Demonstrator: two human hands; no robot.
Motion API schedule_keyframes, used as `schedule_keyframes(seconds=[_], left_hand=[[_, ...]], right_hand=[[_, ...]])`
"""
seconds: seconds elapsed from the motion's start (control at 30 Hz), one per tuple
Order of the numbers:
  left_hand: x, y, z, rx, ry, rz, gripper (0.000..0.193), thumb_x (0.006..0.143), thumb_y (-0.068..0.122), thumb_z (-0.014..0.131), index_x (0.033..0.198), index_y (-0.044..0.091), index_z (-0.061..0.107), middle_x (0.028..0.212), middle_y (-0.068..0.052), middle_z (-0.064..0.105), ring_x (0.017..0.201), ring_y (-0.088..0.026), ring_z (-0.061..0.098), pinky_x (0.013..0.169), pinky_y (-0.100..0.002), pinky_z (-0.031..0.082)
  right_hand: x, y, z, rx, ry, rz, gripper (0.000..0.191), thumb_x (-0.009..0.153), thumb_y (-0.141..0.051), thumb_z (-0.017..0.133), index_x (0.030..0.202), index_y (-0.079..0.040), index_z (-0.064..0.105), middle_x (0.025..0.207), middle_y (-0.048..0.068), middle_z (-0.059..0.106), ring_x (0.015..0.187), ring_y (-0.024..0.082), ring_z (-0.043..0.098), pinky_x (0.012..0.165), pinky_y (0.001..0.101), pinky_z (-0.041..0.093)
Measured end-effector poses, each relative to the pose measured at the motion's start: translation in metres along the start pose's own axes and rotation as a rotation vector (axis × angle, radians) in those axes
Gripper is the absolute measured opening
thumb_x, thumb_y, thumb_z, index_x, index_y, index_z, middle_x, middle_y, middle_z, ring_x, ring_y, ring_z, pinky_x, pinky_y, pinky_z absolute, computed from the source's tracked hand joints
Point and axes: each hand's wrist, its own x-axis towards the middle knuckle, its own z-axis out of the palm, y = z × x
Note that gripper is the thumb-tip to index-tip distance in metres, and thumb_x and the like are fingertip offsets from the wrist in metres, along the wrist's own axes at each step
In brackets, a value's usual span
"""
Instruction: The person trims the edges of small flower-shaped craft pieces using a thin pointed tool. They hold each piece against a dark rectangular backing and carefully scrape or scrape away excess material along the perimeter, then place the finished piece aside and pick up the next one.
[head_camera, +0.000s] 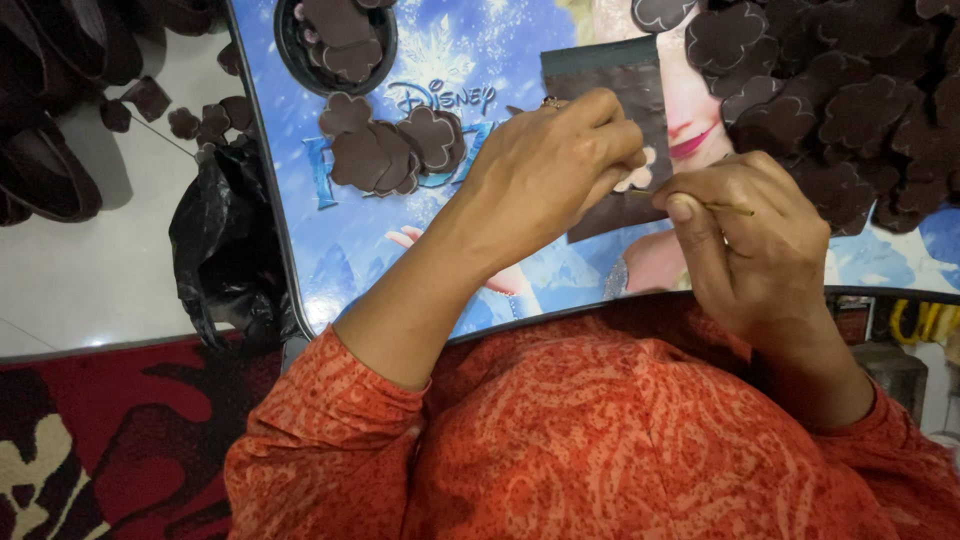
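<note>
Head view: the person sits at a small table (300, 150) with a bright blue cartoon picture on its top and a dark edge all round. The left hand (545, 165) pinches a small pale flower-shaped piece (637, 176) between its fingertips, closed tight on it, just above a dark flat sheet (610, 75) lying on the table. The right hand (750, 235) is closed on a thin stick (725, 208) (it looks like a fine needle or pick, but it is too thin to be sure), and the stick's near end points at the pale piece. The two hands are almost touching.

On the table, to the left of the hands, lies a little heap of brown flower shapes (385, 150). A round dark bowl (335, 40) near the far edge holds more of them. A big pile of the same brown shapes (850, 110) fills the far right corner.

Beside the table on the left is a shiny white floor (90, 270) with a crumpled black plastic bag (225, 240) and a few loose brown pieces on it. A red rug (110, 430) with dark and cream patches lies near the person, who wears an orange patterned top (600, 440).
</note>
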Motion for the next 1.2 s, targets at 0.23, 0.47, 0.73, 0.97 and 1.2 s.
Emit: schedule_keyframes(seconds=[0.23, 0.47, 0.73, 0.97, 1.2], left_hand=[[0.000, 0.000, -0.002, -0.027, -0.005, -0.010, 0.010, 0.093, 0.021, 0.072, 0.097, 0.011, 0.073, 0.093, -0.005, 0.063, 0.083, -0.029, 0.070, 0.070, -0.044, 0.054], [-0.001, -0.001, -0.004, -0.054, -0.006, -0.008, 0.010, 0.093, 0.019, 0.071, 0.099, 0.012, 0.074, 0.094, -0.006, 0.065, 0.083, -0.030, 0.069, 0.071, -0.044, 0.054], [-0.001, -0.003, -0.005, -0.059, -0.023, -0.002, 0.012, 0.094, 0.017, 0.069, 0.103, 0.012, 0.075, 0.099, -0.006, 0.067, 0.090, -0.030, 0.070, 0.075, -0.044, 0.054], [-0.002, -0.004, -0.009, -0.069, -0.043, -0.008, 0.011, 0.093, 0.014, 0.067, 0.101, 0.012, 0.074, 0.099, -0.007, 0.068, 0.091, -0.031, 0.070, 0.076, -0.044, 0.054], [-0.003, -0.005, -0.010, -0.065, -0.048, -0.002, 0.011, 0.093, 0.013, 0.066, 0.101, 0.013, 0.075, 0.099, -0.008, 0.069, 0.092, -0.032, 0.070, 0.076, -0.045, 0.054]], right_hand=[[0.003, -0.006, 0.005, 0.016, -0.004, -0.007, 0.005, 0.109, -0.003, 0.065, 0.106, 0.000, 0.067, 0.098, 0.010, 0.073, 0.084, 0.023, 0.065, 0.077, 0.0345, 0.048], [0.011, -0.015, 0.005, -0.001, 0.009, -0.041, 0.003, 0.102, 0.001, 0.065, 0.103, 0.003, 0.067, 0.096, 0.013, 0.072, 0.086, 0.029, 0.066, 0.078, 0.0377, 0.051], [0.010, -0.013, 0.004, 0.004, 0.007, -0.029, 0.003, 0.104, 0.001, 0.065, 0.102, 0.002, 0.066, 0.096, 0.012, 0.072, 0.086, 0.027, 0.066, 0.079, 0.0373, 0.050], [0.017, -0.008, 0.011, -0.046, 0.025, -0.079, 0.005, 0.103, 0.000, 0.065, 0.100, 0.004, 0.067, 0.093, 0.013, 0.072, 0.080, 0.027, 0.064, 0.072, 0.0373, 0.048], [0.014, -0.007, 0.013, -0.029, 0.032, -0.073, 0.005, 0.111, -0.003, 0.065, 0.108, 0.001, 0.066, 0.101, 0.011, 0.071, 0.087, 0.026, 0.063, 0.073, 0.0332, 0.048]])
